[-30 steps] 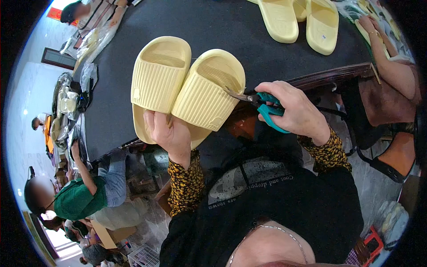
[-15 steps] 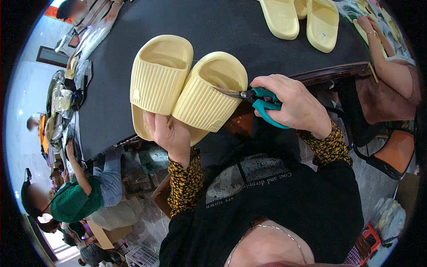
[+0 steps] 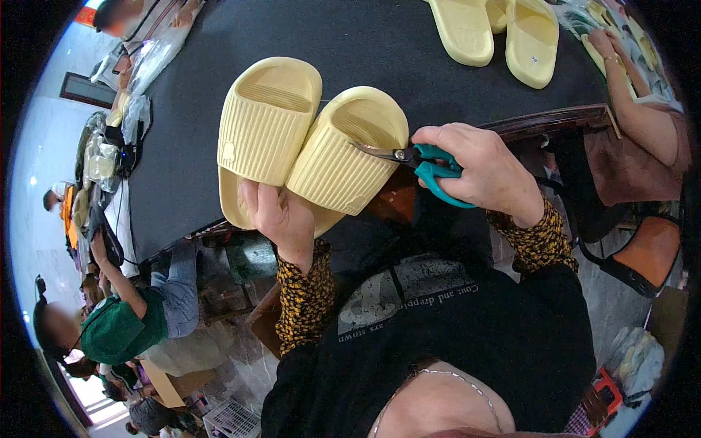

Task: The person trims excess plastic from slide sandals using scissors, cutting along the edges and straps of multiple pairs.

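My left hand [image 3: 281,217] grips a pair of pale yellow slide slippers from below, its fingers going in under the straps. The left slipper [image 3: 261,135] and the right slipper [image 3: 350,157] sit side by side, toes toward me, their ribbed straps facing up. In my right hand [image 3: 478,162] is a pair of scissors [image 3: 439,171] with teal handles. Their dark blades reach over the right slipper's strap at its upper edge. Whether the blades touch the strap I cannot tell.
The slippers are held over a dark table [image 3: 409,44]. More yellow slippers [image 3: 531,44] lie at its far right. A person [image 3: 639,117] works at the right; another in green [image 3: 124,328] is at the left. An orange-seated chair [image 3: 646,252] stands at the right.
The slippers have shifted very slightly to the right with my left hand. My right hand and the scissors stay almost still. The person in green has moved an arm.
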Available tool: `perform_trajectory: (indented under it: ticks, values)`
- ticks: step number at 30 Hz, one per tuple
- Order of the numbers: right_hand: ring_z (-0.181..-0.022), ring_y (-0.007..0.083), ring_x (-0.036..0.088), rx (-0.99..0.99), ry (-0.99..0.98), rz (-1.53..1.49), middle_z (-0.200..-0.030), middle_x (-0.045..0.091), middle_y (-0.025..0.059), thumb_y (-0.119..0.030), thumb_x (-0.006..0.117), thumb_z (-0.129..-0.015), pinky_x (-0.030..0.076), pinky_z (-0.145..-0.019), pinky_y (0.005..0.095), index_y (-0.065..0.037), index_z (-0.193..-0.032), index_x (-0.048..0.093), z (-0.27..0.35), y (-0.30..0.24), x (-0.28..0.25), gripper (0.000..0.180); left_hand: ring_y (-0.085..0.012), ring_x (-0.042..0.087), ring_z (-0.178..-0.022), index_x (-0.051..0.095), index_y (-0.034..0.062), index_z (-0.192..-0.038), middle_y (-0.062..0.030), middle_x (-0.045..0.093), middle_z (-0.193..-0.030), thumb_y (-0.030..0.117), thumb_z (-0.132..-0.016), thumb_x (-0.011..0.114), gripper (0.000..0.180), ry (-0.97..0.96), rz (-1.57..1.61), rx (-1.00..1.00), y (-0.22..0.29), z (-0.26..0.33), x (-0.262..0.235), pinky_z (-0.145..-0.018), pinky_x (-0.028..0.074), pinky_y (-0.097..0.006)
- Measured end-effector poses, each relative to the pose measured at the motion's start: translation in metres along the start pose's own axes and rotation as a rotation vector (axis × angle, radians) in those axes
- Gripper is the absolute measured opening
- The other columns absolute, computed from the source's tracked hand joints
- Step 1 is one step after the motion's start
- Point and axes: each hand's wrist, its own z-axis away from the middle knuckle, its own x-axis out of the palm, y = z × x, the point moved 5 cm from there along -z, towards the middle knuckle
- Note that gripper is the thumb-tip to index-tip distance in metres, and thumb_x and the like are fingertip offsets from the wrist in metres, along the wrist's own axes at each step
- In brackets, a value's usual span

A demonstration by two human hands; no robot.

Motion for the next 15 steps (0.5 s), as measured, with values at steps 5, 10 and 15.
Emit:
perform_trajectory:
  ticks: [5, 10, 15]
  values:
    - [-0.079, 0.0297, 0.065, 0.01, 0.014, -0.051, -0.087, 0.064, 0.0143, -0.016, 0.072, -0.079, 0.052, -0.069, 0.0384, -0.003, -0.108, 0.058, 0.0005, 0.0003, 0.0005, 0.035, -0.0309, 0.06, -0.108, 0.065, -0.0054, -0.11, -0.0173, 0.063, -0.116, 0.001, -0.08, 0.07, 0.032, -0.007, -0.079, 0.013, 0.0013, -0.0002, -0.0008, -0.09, 0.048, -0.037]
    - [-0.082, 0.0309, 0.065, 0.015, 0.001, 0.011, -0.091, 0.064, 0.0151, -0.015, 0.071, -0.079, 0.052, -0.071, 0.0387, -0.004, -0.109, 0.058, 0.0008, 0.0014, 0.0002, 0.035, -0.0307, 0.06, -0.107, 0.065, -0.0053, -0.11, -0.0175, 0.062, -0.116, 0.001, -0.079, 0.07, 0.032, -0.019, -0.086, -0.006, 0.0, 0.0023, -0.0019, -0.089, 0.048, -0.036]
    - [-0.084, 0.0318, 0.064, 0.005, 0.087, 0.032, -0.093, 0.065, 0.015, -0.015, 0.071, -0.078, 0.052, -0.073, 0.0385, -0.004, -0.109, 0.057, -0.0017, -0.0039, -0.0081, 0.035, -0.0307, 0.06, -0.105, 0.065, -0.0052, -0.11, -0.018, 0.062, -0.114, 0.001, -0.078, 0.07, 0.032, 0.005, -0.055, 0.0, 0.0044, 0.0044, -0.006, -0.088, 0.048, -0.036]
